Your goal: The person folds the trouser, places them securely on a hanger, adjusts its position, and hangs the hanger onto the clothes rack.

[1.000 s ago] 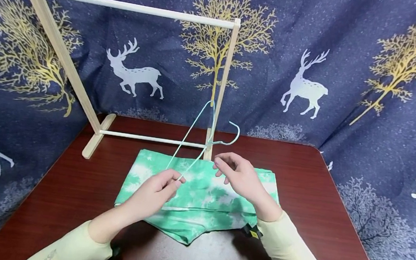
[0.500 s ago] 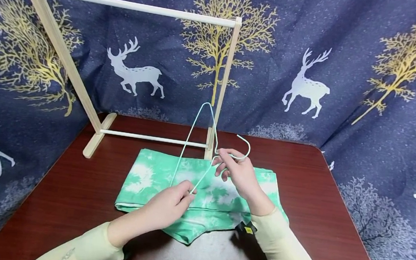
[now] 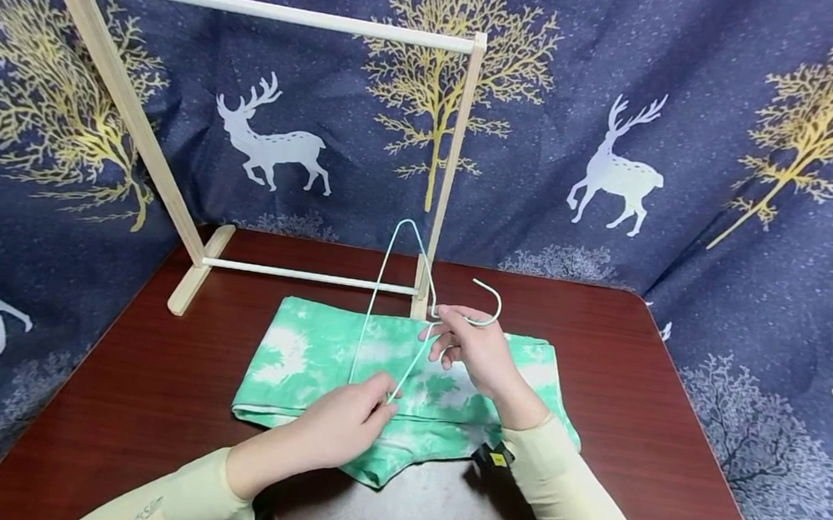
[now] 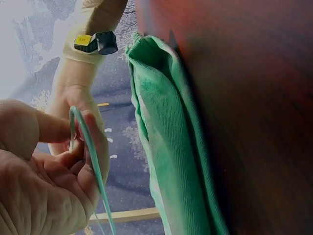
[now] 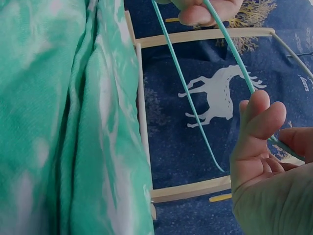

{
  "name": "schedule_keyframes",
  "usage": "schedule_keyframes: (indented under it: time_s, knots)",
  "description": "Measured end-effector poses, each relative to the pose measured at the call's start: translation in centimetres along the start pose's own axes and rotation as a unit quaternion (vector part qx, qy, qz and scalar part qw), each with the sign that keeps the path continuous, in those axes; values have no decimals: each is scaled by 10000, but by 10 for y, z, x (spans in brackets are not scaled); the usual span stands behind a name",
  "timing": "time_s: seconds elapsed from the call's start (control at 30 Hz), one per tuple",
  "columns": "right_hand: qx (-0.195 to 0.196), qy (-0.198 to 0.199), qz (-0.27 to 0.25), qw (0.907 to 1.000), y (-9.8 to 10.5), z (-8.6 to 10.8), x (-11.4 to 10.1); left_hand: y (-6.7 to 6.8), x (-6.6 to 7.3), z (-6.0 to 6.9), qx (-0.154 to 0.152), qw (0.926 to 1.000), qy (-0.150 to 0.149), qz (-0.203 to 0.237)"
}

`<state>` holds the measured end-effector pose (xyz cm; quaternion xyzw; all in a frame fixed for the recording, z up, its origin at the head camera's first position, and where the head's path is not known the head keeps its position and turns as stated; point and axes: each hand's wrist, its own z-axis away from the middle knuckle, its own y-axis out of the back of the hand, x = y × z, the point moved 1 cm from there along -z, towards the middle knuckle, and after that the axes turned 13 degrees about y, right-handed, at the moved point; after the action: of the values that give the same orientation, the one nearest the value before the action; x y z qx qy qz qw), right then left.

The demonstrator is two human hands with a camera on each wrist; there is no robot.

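Hanger (image 5: 230, 45) above folded cloth (image 3: 317, 355) on worktop (image 3: 638, 382) | left hand (image 3: 344, 425): fingers gripping near end | right hand (image 3: 475, 354): fingers pinching beside hook (image 3: 499, 301) | done: hanger lifted | undone: hanger off cloth and far-left rack (image 3: 271, 10); judged early

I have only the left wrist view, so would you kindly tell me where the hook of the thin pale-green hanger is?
Observer: In the head view, the hook shows just above the right hand.
Operator: Thank you; is it on the white top bar of the pale wooden rack?
Observer: No, it is apart from that bar, well below it in the picture.
Operator: And where is the rack relative to the folded green cloth?
Observer: Behind it, reaching farther left.
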<state>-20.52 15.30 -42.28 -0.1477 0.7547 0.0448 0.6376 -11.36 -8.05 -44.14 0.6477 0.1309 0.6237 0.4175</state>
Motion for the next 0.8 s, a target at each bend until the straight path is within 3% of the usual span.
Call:
schedule_keyframes:
  time_s: [0.23,0.33,0.47,0.63,0.8]
  knots:
    - [9,-159,-56,9999,9,-3,4,8,0,3,-166,9993,172,281]
    - [7,-188,-51,9998,12,-3,5,17,-1,4,-21,9988,238,427]
    - [-93,-319,-62,9994,14,-4,8,38,-9,-1,437,9967,351,583]
    - [-313,-522,-158,9980,14,-4,17,75,-42,-19,1086,9891,788,609]
    - [-562,-603,-192,9964,12,-3,26,107,-91,-32,1543,9742,1647,-89]
